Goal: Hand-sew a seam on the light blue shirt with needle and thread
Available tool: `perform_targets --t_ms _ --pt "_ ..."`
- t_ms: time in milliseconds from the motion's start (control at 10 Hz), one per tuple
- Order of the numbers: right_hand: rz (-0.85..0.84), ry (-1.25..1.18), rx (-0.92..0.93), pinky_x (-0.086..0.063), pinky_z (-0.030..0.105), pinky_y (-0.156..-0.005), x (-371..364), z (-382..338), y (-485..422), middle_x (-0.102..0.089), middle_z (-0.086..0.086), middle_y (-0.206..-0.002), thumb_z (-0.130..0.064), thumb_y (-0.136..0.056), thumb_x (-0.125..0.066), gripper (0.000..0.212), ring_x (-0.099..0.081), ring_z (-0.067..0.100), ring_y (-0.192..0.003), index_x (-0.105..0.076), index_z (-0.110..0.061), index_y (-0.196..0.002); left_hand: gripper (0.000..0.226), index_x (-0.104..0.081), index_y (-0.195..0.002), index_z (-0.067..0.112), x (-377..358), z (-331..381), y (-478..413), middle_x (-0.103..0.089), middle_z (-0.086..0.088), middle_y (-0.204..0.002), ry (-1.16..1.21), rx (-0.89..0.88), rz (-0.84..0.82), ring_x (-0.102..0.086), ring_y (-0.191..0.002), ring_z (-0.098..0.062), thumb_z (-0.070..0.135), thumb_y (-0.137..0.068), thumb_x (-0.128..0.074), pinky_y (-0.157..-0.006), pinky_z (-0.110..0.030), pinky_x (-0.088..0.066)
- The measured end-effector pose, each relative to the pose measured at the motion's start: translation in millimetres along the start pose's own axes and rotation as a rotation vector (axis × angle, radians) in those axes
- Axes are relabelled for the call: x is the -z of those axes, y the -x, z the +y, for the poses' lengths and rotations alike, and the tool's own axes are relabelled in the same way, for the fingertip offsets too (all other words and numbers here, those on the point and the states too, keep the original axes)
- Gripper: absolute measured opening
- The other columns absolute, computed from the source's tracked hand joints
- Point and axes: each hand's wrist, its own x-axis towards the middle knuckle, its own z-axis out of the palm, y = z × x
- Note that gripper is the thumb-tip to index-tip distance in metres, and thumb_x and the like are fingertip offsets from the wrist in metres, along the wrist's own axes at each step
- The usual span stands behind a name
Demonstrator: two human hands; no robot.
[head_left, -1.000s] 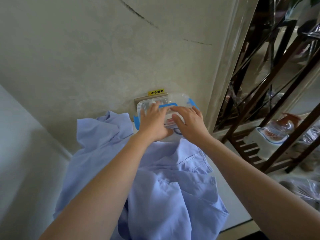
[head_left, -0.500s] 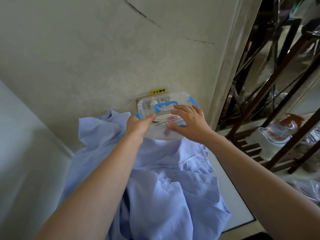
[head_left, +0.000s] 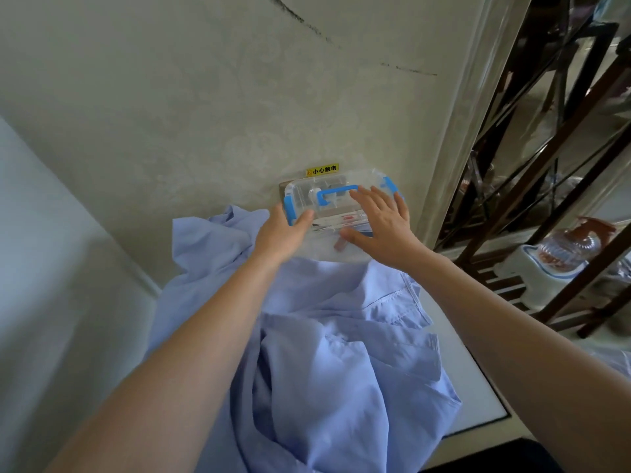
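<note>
Shirt (head_left: pixel 341 353) lies beside the box (head_left: pixel 338 196); left hand (head_left: pixel 283 230) grips its end, right hand (head_left: pixel 382 227) lays straight fingers (head_left: pixel 372 203) on the lid. Unlatching looks next.

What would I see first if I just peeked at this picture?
Probably the clear box with a blue handle, by the wall: the left hand holds its end and the right hand lies spread on its lid. Nearer, a crumpled light blue shirt covers most of the table. A yellow sticker sits just above the box.
</note>
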Motion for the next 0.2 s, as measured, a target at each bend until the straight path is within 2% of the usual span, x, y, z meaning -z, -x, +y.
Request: perform_targets --t_ms 100,200 --pt "0.123 -0.061 0.049 -0.002 0.043 -0.118 5 -21 15 -0.02 0.002 -0.161 -0.049 -0.09 -0.06 0.072 -0.015 0.023 -0.148 -0.032 -0.02 -0.15 0.054 -0.05 -0.131 0.008 12 -2 17 -0.057 -0.01 -0.13 -0.101 0.068 -0.121 -0.053 -0.121 -0.028 0.052 -0.099 -0.041 -0.097 -0.036 -0.04" --pt "-0.057 -0.2 0.109 -0.017 0.041 -0.117 16 -45 31 -0.031 0.003 -0.156 -0.037 -0.088 -0.069 0.064 -0.026 0.024 -0.142 -0.043 -0.02 -0.144 0.038 -0.059 -0.105 0.015 32 3 44 -0.064 -0.01 -0.118 -0.2 0.064 -0.191 -0.059 -0.108 -0.027 0.051 -0.098 -0.047 -0.095 -0.038 -0.044"
